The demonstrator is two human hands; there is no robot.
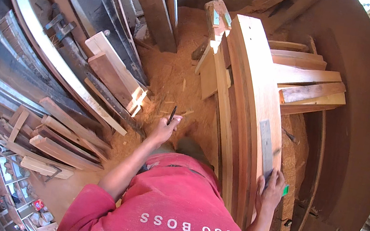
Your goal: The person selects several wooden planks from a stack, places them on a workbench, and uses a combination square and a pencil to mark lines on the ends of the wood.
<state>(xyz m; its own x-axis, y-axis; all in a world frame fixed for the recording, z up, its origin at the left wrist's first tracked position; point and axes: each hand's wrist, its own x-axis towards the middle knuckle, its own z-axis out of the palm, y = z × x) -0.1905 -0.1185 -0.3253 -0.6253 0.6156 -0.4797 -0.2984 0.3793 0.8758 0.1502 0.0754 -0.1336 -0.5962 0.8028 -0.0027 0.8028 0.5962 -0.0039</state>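
Note:
A slim black pen or pencil (172,115) points up and away from my left hand (166,130), which is closed around it over the sawdust floor. To the right, my right hand (270,191) lies at the near end of a grey metal try square (265,144), its fingers closed over it. The blade rests flat along a long pale board (255,68). A bit of green (285,191) shows beside my right fingers; how it joins the square is hidden. Darker planks (237,118) stand on edge along the board's left side.
Short wooden blocks (308,76) jut out right of the board. Beams (114,69) and several offcuts (64,152) lie at left, beside long curved metal-edged pieces (46,54). Sawdust (178,66) covers the floor. A large brown panel (357,117) stands at far right.

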